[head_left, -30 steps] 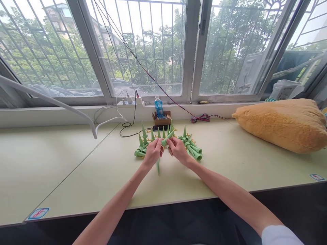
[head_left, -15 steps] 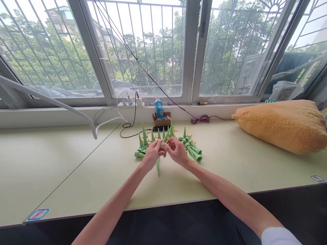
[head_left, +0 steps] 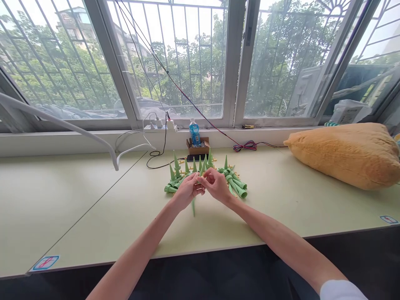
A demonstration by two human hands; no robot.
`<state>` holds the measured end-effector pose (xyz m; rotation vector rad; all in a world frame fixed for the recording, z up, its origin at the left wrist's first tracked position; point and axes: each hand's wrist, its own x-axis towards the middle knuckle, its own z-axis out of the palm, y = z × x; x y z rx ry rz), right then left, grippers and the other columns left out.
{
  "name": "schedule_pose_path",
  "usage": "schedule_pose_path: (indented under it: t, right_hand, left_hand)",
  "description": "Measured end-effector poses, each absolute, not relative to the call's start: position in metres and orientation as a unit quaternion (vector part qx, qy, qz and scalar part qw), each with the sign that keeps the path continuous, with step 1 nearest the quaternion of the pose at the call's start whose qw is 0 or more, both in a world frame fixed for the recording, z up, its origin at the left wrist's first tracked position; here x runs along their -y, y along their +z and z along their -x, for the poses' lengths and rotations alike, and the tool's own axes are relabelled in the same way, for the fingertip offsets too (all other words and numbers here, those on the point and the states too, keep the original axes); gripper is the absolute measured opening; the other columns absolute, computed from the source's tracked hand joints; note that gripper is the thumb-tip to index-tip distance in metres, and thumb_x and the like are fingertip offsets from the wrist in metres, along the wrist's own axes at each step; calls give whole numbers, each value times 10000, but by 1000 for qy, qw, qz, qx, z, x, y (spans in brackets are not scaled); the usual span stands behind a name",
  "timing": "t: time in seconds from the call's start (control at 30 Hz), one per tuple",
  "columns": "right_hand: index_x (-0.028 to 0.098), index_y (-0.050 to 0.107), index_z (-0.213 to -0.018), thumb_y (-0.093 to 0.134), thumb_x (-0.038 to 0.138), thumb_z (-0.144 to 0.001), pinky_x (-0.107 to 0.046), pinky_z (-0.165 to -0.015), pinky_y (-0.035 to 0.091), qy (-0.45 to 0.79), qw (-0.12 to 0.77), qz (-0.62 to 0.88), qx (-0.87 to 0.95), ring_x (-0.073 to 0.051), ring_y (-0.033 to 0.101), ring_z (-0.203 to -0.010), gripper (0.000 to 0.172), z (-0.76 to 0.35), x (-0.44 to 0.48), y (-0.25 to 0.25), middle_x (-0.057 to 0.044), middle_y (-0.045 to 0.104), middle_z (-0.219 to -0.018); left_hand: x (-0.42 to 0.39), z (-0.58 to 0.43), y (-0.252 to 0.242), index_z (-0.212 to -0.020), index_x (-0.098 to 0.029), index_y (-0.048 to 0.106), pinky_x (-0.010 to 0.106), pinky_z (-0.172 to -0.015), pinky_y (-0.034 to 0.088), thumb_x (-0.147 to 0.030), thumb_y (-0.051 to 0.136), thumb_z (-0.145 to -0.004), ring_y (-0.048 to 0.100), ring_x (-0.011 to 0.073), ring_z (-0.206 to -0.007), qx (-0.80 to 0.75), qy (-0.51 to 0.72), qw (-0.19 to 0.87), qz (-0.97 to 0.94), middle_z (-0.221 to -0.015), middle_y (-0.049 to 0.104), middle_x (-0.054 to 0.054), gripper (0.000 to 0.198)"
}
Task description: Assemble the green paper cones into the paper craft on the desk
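Observation:
My left hand (head_left: pixel 186 190) and my right hand (head_left: pixel 216 185) meet over the pale green table (head_left: pixel 93 208), fingers pinched together on a green cone-shaped plastic spike (head_left: pixel 203 167) that points up and away. A second green spike (head_left: pixel 193 206) hangs down below my left hand. Just behind the hands lies a heap of green cone spikes (head_left: pixel 236 183), some upright, some lying flat, mixed with small yellow parts.
A water bottle (head_left: pixel 194 132) stands in a small cardboard box (head_left: pixel 198 148) by the window sill. Cables (head_left: pixel 246 145) and a power strip (head_left: pixel 158 123) lie at the back. A large yellow cushion (head_left: pixel 346 152) fills the right side. A white tube (head_left: pixel 62 123) arcs over the left.
The spike held between my hands has tilted from slanting right to nearly upright, and both hands have drawn slightly closer together.

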<state>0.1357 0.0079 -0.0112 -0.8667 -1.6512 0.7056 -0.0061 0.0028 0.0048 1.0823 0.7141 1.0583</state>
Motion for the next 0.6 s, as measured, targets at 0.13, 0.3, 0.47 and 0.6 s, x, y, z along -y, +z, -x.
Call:
schedule_pose_path:
  t: [0.13,0.3,0.47,0.6]
  right_hand:
    - [216,475,-776,570,552,-836,-225,-462,349,274,541,377,700,-107,459,-455,354,-135,-8,-12,59,492,-513]
    - [217,460,-738,555,511,-862,-221,-483,336,219,530,385,723,-103,438,-465,333,-135,-8,-13,57,483,-516]
    - [219,460,-744,530,496,-882,-221,-503,343,199,519,390,734,-106,451,-470,317,-134,-5,-12,54,496,-519]
    - [220,458,-740,516,505,-888,-220,-501,336,190,512,390,741,-105,446,-473,327,-135,-5,-11,54,486,-524]
  left_hand:
    - [-2,6,5,-816,-168,532,228,-544,418,-394,621,-839,516,90,-608,-319,463,671,-484,-776,571,14,244]
    - [1,5,8,-789,-158,551,222,-532,395,-408,638,-822,481,78,-587,-321,447,669,-500,-739,539,-1,266]
    - [2,4,8,-791,-159,551,215,-528,387,-430,635,-825,464,73,-583,-322,446,662,-508,-719,521,-9,286]
    - [2,4,6,-792,-161,547,210,-523,386,-441,623,-834,459,72,-577,-322,453,657,-509,-706,509,-11,294]
